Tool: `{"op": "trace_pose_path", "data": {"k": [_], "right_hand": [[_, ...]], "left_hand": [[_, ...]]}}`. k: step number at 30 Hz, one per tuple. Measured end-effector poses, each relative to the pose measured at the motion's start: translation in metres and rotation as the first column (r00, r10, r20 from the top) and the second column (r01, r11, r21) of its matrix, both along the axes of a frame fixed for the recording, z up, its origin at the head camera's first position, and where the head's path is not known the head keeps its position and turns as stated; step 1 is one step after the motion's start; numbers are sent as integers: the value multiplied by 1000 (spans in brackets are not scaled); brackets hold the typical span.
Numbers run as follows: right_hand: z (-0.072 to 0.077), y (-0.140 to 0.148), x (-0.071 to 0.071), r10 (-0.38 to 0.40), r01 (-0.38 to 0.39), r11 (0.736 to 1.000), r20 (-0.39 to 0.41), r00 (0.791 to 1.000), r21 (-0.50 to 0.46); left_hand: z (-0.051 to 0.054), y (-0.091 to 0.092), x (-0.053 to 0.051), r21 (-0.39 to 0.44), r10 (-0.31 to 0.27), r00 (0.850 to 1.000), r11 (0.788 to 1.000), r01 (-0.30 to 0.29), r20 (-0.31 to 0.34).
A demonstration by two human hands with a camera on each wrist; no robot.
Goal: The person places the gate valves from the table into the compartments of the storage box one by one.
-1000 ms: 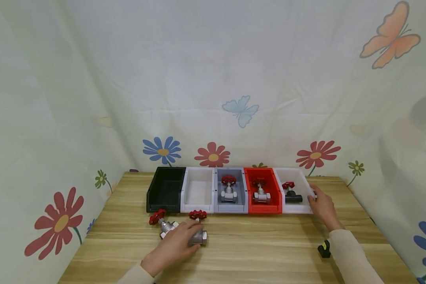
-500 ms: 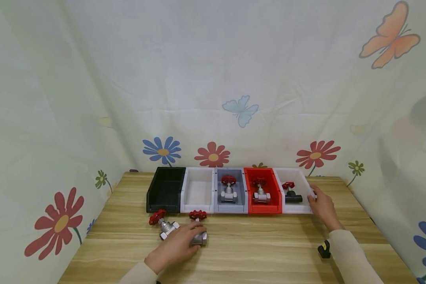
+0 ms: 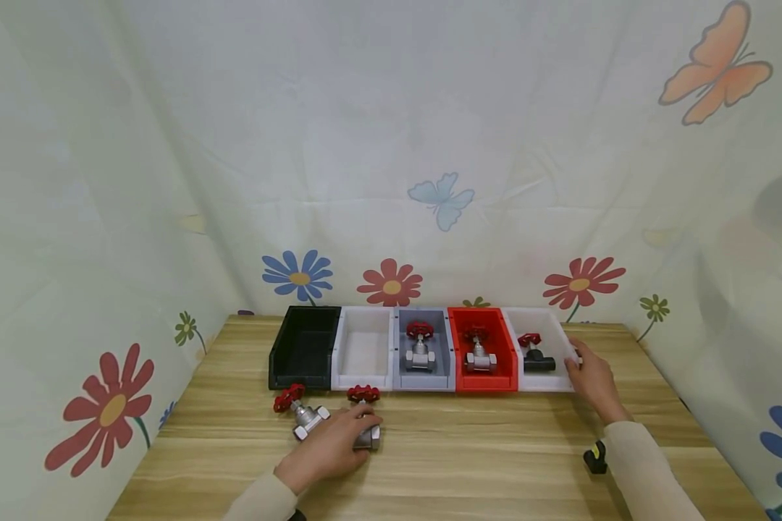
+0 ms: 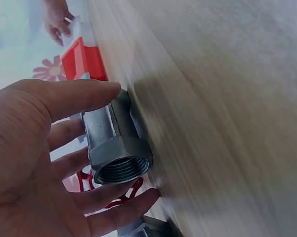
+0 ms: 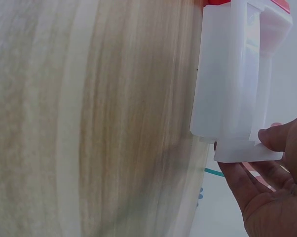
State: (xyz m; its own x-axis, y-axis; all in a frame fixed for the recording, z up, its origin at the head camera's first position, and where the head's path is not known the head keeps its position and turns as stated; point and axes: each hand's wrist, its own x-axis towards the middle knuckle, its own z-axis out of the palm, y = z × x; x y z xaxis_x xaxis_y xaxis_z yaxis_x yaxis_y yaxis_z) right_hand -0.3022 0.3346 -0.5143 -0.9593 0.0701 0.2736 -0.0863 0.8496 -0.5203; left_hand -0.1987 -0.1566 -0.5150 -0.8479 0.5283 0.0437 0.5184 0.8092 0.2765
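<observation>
In the head view my left hand (image 3: pixel 331 443) is on a metal gate valve (image 3: pixel 369 437) with a red handwheel, which lies on the table. Up close, the thumb rests along the valve body (image 4: pixel 106 126) and the fingers pass round its other side. Its threaded open end faces the wrist camera. Left of it lies another valve (image 3: pixel 308 416) with a red handwheel, partly behind the hand. My right hand (image 3: pixel 593 378) holds the side wall of the rightmost white bin (image 3: pixel 556 334), thumb (image 5: pixel 274 138) on one face and fingers on the other.
Bins stand in a row along the back: black (image 3: pixel 306 351), white (image 3: pixel 365 351), grey (image 3: pixel 439 325), red (image 3: pixel 505 347) and white. The grey and red ones each hold a metal valve; the rightmost holds a dark-bodied valve (image 3: pixel 537 359). A printed curtain (image 3: pixel 391 145) rises behind the table (image 3: pixel 469 449).
My left hand has shifted slightly to the right along the valve. The right hand, the bins and the valves have stayed in place.
</observation>
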Motion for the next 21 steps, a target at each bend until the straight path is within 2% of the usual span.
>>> {"op": "trace_pose_path", "data": {"k": [8,21], "right_hand": [[-1,1,-1,-2,2,1000,18,1000,-1],[-3,1,-1,1,-1,1000,0,1000,-7]], "left_hand": [[-2,4,-2,-33,7,1000,999,-6,23],[-4,8,-8,-93,-40,995,995,31,-88]]}}
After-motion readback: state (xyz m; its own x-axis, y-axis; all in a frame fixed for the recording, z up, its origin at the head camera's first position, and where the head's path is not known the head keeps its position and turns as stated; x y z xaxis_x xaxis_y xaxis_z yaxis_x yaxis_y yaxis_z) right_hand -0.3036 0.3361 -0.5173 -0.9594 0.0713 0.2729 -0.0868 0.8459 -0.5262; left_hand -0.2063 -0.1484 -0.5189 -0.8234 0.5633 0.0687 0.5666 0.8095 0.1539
